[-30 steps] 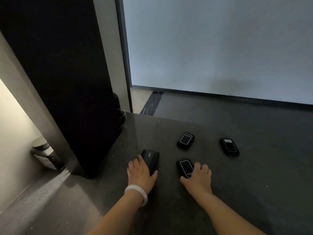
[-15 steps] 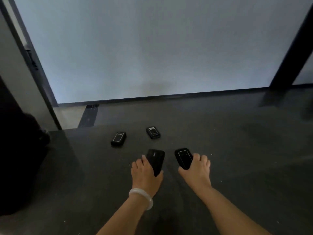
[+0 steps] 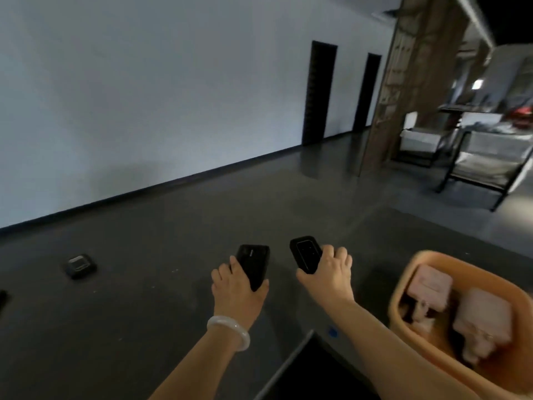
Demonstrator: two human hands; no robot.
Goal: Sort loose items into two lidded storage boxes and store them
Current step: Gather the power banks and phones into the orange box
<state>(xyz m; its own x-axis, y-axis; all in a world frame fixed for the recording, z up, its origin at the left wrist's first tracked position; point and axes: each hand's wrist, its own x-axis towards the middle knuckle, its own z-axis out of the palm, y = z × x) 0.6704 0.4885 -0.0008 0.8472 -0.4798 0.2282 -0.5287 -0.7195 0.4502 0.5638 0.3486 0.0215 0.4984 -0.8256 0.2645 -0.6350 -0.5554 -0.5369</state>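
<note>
My left hand [image 3: 236, 290], with a pale bangle on its wrist, grips a plain black power bank [image 3: 255, 264] held above the dark floor. My right hand [image 3: 327, 274] grips a second black power bank [image 3: 306, 254] with a thin white outline on its face. At the right stands an open orange storage box [image 3: 403, 287] holding pale pink chargers [image 3: 429, 287]. Another black power bank [image 3: 80, 265] lies on the floor at the left, and the tip of one more [image 3: 2, 298] shows at the left edge.
A dark box or lid edge [image 3: 291, 368] sits at the bottom between my forearms. A white wall [image 3: 144, 111] runs along the back with two dark doorways. A brown pillar [image 3: 409, 82] and black metal shelving [image 3: 484, 157] stand at the right.
Both hands have lifted their power banks off the floor and my view has swung right, bringing the orange box into sight. The power banks left on the floor have slid to the left edge.
</note>
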